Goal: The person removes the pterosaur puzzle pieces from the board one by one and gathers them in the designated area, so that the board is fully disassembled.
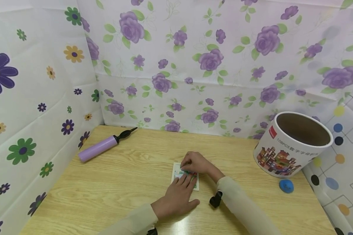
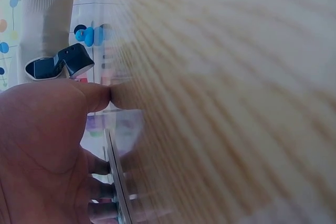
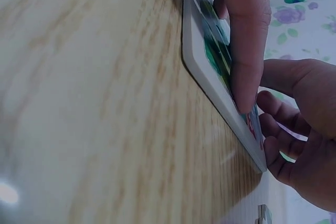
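Observation:
A small white-framed picture puzzle board lies flat at the middle of the wooden table. My left hand rests flat on the table, its straight fingers lying on the board's near part. In the left wrist view the thumb touches the table and the fingers meet the board's edge. My right hand is bent over the far side of the board, fingertips down on it. In the right wrist view one finger presses on the green picture surface of the board, with the left hand just beyond.
A lilac hand pump with a black nozzle lies at the back left. A large open cardboard tub stands at the right, a small blue object in front of it. Flowered sheets wall in the table on three sides.

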Motion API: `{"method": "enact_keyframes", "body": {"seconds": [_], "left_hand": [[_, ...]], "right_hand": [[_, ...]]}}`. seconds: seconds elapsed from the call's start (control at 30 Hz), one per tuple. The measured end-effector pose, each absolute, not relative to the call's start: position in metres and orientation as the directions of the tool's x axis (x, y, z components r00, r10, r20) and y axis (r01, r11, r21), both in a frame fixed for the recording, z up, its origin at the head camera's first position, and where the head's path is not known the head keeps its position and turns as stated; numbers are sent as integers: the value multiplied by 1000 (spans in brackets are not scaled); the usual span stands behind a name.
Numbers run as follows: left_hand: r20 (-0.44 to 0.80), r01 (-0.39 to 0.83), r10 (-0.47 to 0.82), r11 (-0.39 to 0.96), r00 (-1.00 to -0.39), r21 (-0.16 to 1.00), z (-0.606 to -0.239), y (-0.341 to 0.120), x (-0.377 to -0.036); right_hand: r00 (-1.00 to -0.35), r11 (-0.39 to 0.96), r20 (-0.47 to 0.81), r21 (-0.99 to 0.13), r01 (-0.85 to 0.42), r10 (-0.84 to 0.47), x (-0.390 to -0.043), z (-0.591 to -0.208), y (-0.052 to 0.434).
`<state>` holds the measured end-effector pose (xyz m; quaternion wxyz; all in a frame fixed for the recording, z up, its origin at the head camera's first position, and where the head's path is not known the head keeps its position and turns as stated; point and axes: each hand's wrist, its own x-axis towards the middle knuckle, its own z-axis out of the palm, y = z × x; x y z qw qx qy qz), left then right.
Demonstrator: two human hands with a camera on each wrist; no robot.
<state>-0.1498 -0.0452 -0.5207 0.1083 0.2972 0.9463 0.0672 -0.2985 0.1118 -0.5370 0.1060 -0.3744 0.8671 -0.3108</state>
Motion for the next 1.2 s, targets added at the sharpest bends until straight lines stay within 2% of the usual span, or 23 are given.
{"method": "enact_keyframes", "body": {"seconds": [0.33, 0.8, 1.2], "left_hand": [[-164, 551, 578, 814, -799, 186, -520, -44, -152], [-183, 540, 566, 824, -804, 173, -517, -45, -153], [-175, 547, 575, 817, -799, 183, -525, -45, -154]], "right_hand": [[-721, 557, 45, -603, -571, -691, -294, -534, 111], [-756, 530, 34, -693, -489, -653, -291, -521, 119], [-810, 572, 47, -684, -452, -585, -293, -510, 146]]}}
